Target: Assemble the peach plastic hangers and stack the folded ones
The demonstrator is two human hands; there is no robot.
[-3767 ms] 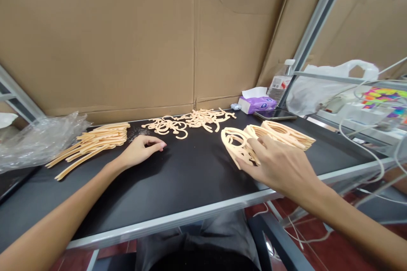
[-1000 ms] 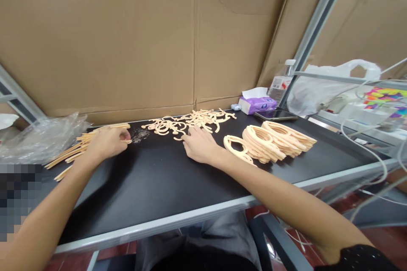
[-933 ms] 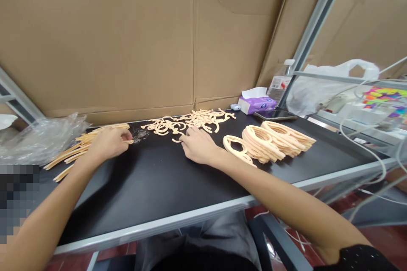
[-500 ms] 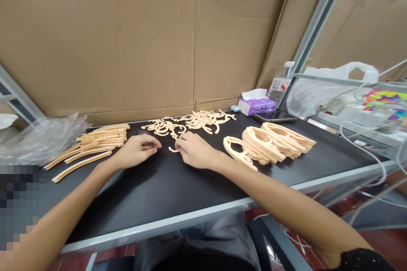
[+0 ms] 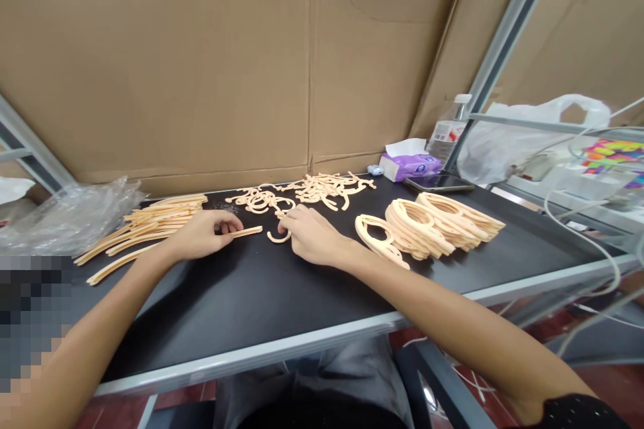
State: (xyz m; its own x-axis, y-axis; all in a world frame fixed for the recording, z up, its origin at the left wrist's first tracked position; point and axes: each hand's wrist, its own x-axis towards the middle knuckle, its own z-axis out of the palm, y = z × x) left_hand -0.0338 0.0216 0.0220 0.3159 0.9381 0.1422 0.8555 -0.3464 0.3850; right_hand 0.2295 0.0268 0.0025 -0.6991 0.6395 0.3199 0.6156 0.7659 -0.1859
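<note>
My left hand is pinching a straight peach-coloured strip above the black table top, next to a loose pile of similar long strips. My right hand rests at the table's middle, its fingertips on a small curved peach piece. Behind it lies a tangled heap of hook-shaped pieces. To its right are stacked peach oval frames, with a single oval frame leaning at their near end.
A clear plastic bag lies at the table's left end. A purple tissue box, plastic bottle and phone stand at the back right. Cardboard sheets line the back. Cables and a white bag lie to the right.
My left hand has moved slightly left, and the strip now shows clearly to its right. The curved piece stays at my right fingertips. The frames and heap have not visibly moved.
</note>
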